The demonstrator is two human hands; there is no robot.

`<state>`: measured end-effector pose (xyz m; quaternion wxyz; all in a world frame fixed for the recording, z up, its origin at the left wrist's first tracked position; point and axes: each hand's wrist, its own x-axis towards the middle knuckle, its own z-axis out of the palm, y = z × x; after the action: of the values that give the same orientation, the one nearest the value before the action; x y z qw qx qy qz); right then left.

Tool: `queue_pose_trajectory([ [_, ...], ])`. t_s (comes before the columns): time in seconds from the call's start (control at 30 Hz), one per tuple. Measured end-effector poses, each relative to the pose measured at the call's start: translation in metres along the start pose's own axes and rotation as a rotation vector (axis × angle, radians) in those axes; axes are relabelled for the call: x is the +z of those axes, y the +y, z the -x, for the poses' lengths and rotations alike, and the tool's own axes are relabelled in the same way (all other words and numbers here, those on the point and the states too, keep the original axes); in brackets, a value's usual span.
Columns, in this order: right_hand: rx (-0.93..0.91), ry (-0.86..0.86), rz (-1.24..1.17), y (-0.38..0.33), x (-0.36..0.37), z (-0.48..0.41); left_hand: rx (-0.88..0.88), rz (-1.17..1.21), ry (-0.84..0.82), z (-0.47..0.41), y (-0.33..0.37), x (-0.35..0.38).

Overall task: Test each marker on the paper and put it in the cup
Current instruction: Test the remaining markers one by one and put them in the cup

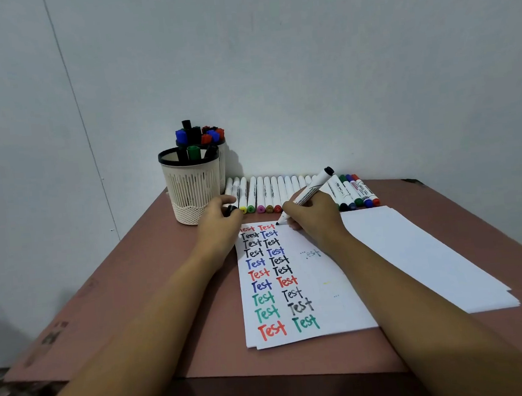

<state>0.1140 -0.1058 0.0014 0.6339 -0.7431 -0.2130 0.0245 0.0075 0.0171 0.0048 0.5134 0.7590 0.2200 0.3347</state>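
My right hand [313, 217] grips an uncapped black marker [311, 192], white-bodied, its tip touching the top of the paper [330, 286]. The sheet carries two columns of the word "Test" in red, black, blue and green. My left hand [219, 222] pinches a black cap [230, 210] at the paper's top left corner. A cream mesh cup [191, 188] with a black rim stands at the back left and holds a few markers. Behind it a second cup [222, 163] is packed with capped markers. A row of several markers [284, 192] lies along the wall.
The brown table [141, 287] stands against a pale wall. Plain white sheets [432, 258] lie stacked to the right of the written sheet. The table's front edge is close to me, with dark floor visible at the lower left.
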Motion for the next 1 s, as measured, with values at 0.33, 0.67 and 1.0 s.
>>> queue_pose_trajectory([
  [0.33,0.001,0.039,-0.03,-0.0002,-0.0001,-0.0003,0.008,-0.024,-0.004,-0.0002,-0.0003,-0.0006],
  [0.67,-0.001,0.024,-0.008,-0.0003,0.0001,-0.0002,0.013,-0.048,-0.011,-0.001,-0.0009,-0.0005],
  [1.0,-0.027,0.069,-0.014,0.0016,-0.0001,-0.0001,0.02,-0.052,-0.01,0.0003,0.0003,-0.0006],
])
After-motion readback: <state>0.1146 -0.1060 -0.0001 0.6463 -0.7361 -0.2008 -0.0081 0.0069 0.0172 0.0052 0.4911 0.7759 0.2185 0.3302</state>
